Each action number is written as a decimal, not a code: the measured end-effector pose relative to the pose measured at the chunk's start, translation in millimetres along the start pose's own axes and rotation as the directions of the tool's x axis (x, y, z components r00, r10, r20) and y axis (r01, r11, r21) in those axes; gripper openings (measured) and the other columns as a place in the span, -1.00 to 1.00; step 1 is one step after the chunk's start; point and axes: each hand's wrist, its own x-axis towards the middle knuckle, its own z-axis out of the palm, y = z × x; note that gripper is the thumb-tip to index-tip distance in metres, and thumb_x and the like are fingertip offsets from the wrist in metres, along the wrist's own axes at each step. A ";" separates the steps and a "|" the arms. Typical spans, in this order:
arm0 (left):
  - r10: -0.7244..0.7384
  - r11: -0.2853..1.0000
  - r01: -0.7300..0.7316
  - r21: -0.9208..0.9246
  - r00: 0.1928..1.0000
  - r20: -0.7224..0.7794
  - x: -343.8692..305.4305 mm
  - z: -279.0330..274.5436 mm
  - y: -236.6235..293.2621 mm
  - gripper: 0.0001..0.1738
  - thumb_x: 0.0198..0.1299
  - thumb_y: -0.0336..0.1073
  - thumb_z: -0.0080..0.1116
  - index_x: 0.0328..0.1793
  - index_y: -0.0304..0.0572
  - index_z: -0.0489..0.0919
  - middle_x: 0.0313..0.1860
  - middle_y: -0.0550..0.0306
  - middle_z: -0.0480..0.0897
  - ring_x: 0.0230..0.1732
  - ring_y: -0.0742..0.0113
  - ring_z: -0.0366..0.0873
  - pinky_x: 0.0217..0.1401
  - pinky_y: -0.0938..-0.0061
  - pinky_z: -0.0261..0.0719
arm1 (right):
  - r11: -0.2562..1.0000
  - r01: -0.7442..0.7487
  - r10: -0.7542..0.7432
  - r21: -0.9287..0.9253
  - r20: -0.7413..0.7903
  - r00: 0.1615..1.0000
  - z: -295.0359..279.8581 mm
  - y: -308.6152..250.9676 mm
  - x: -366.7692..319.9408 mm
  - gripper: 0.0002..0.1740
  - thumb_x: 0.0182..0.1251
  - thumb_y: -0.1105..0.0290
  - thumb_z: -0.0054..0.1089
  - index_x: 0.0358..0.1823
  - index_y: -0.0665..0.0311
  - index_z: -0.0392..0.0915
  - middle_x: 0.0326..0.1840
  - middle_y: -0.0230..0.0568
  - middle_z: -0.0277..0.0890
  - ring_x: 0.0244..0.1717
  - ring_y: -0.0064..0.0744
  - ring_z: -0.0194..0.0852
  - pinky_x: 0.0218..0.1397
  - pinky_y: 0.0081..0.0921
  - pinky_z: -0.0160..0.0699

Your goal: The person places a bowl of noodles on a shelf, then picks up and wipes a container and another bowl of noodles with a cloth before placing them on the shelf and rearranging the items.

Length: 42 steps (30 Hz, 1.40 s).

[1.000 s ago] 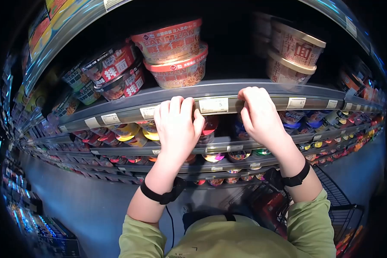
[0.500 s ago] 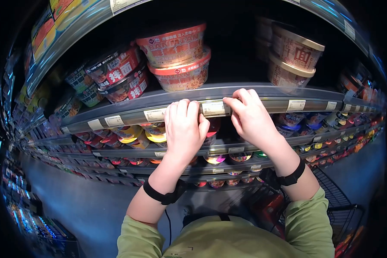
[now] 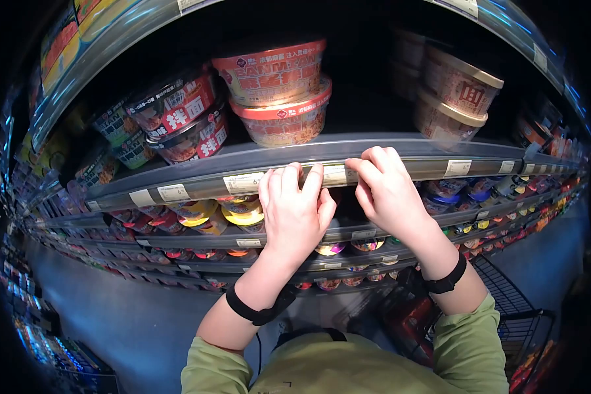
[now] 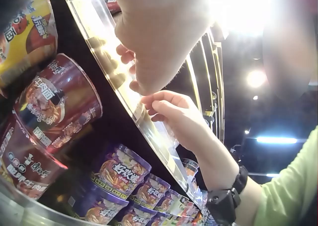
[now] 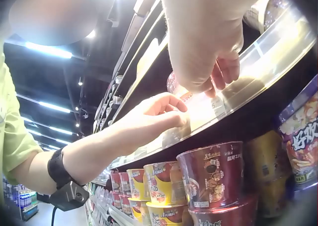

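Touching the shelf rail (image 3: 430, 169) with both hands: left hand (image 3: 295, 215) open, fingers loosely bent, thumb apart; right hand (image 3: 389, 194) bent at the price label (image 3: 335, 175), pinch or press, can't tell. Label sits between them, below stacked noodle tubs (image 3: 280, 119).

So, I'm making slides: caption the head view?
Left hand and right hand at a shelf's price rail, with stacked red-rimmed bowls behind.
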 end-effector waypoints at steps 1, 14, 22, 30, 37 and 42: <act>-0.006 1.000 0.006 -0.002 1.000 0.009 -1.7 0.0 -0.9 -0.53 -0.05 -0.29 0.33 0.07 -0.14 0.61 -0.12 -0.01 0.46 -0.05 0.01 0.41 0.13 0.10 0.35 | 1.000 -0.003 0.003 -0.003 0.001 1.000 0.5 -1.1 -2.4 -0.65 0.02 0.57 0.25 -0.08 0.39 0.52 -0.15 -0.10 0.38 -0.07 -0.09 0.37 0.07 -0.24 0.46; 0.001 0.990 0.019 -0.140 0.990 0.142 9.0 -12.7 -9.0 -0.52 -0.11 -0.33 0.29 0.04 -0.11 0.57 -0.13 -0.04 0.42 -0.05 -0.01 0.37 0.13 0.14 0.32 | 0.999 -0.019 0.018 0.026 0.013 1.000 3.2 -0.2 5.5 -0.84 0.13 0.55 0.15 -0.24 0.35 0.44 -0.21 -0.07 0.38 -0.11 -0.04 0.36 0.02 -0.19 0.42; 0.027 0.998 -0.016 -0.060 0.983 0.184 5.2 -14.7 -6.5 -0.55 -0.07 -0.30 0.27 0.04 -0.12 0.54 -0.11 0.00 0.44 0.02 -0.01 0.42 0.39 -0.20 0.13 | 1.000 0.005 -0.003 -0.013 0.096 0.995 1.0 1.5 18.3 -0.84 0.18 0.48 0.21 -0.25 0.33 0.45 -0.23 -0.06 0.43 -0.11 -0.05 0.42 0.03 -0.19 0.47; 0.023 0.999 -0.016 -0.038 0.981 0.194 0.2 -15.1 -7.5 -0.51 -0.05 -0.27 0.26 0.10 -0.06 0.53 -0.06 0.00 0.40 0.06 0.01 0.42 0.41 -0.32 0.08 | 1.000 -0.013 0.008 0.028 0.161 0.987 -3.6 7.2 23.6 -0.93 0.16 0.54 0.21 -0.43 0.34 0.49 -0.31 -0.07 0.44 -0.18 -0.07 0.44 -0.03 -0.25 0.50; 0.040 0.999 -0.033 -0.038 0.982 0.184 -0.6 -14.7 -8.4 -0.51 -0.06 -0.31 0.24 0.10 -0.11 0.54 -0.08 0.01 0.39 0.06 0.04 0.39 0.42 -0.37 0.07 | 0.991 -0.118 0.115 0.066 0.041 0.992 -20.4 9.7 26.0 -0.90 0.26 0.46 0.21 -0.31 0.37 0.55 -0.42 0.01 0.56 -0.33 -0.04 0.60 -0.21 -0.25 0.58; 0.045 0.999 -0.040 -0.033 0.985 0.169 -1.8 -12.5 -7.8 -0.49 -0.07 -0.31 0.24 0.12 -0.11 0.53 -0.09 0.00 0.39 0.06 0.01 0.39 0.41 -0.39 0.08 | 0.868 -0.207 0.252 0.451 -0.041 0.967 -38.2 17.3 18.2 -0.84 0.32 0.39 0.22 -0.25 0.37 0.56 -0.51 -0.33 0.58 -0.45 -0.71 0.50 -0.38 -0.65 0.46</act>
